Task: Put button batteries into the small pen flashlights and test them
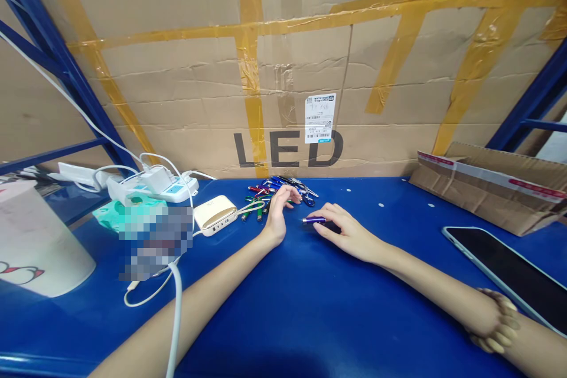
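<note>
Tabletop (328,301): smooth, glossy blue, with soft reflections at the near side. Far centre, cardboard panel (177,88): matt, creased brown, crossed by amber tape (250,65), a shiny, wrinkled plastic film; the white label (319,119) looks like smooth paper. Centre, purple cylinder (312,220): polished, metallic-looking; the pile of small cylinders (283,181) beyond shows similar metallic glints. Left, power bank (215,213) and power strip (177,191): smooth, pale plastic. Far left, rack post (73,77): blue-painted metal in appearance. Right, open carton (472,180): matt, creased cardboard; phone (509,266): dark, glassy screen. Near right, bracelet (502,325): wood-like beads.
</note>
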Demonstrator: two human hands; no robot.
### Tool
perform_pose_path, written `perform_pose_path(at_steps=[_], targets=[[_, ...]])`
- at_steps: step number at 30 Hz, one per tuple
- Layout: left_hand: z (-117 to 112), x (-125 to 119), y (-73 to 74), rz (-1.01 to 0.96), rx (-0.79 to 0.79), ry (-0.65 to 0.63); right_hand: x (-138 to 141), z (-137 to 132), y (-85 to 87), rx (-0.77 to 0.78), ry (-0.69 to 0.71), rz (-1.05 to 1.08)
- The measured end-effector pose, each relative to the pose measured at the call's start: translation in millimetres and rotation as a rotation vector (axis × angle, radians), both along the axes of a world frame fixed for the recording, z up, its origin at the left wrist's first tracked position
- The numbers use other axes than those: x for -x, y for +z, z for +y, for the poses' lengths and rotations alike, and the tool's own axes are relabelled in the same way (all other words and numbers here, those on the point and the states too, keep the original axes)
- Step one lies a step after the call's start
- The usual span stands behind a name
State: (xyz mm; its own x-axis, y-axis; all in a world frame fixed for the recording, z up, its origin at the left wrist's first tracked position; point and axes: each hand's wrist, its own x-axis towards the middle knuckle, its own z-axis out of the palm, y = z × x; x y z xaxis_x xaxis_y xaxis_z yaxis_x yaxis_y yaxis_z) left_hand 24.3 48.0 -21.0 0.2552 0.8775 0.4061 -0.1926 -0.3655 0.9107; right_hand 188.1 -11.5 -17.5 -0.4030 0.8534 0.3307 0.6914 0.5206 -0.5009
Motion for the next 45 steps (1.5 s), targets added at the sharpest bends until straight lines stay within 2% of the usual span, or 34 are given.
perform_pose_path(at_steps=[22,45], targets=[[-2.5,-0.6,2.2,0.048,0.004,0.022,-1.5,-0.5,2.0,-0.043,-0.009,0.002],[-2.8,-0.3,1.8,0.048,-0.009,0.013,0.6,-2.4,2.5,-0.020,-0.016,-0.019]])
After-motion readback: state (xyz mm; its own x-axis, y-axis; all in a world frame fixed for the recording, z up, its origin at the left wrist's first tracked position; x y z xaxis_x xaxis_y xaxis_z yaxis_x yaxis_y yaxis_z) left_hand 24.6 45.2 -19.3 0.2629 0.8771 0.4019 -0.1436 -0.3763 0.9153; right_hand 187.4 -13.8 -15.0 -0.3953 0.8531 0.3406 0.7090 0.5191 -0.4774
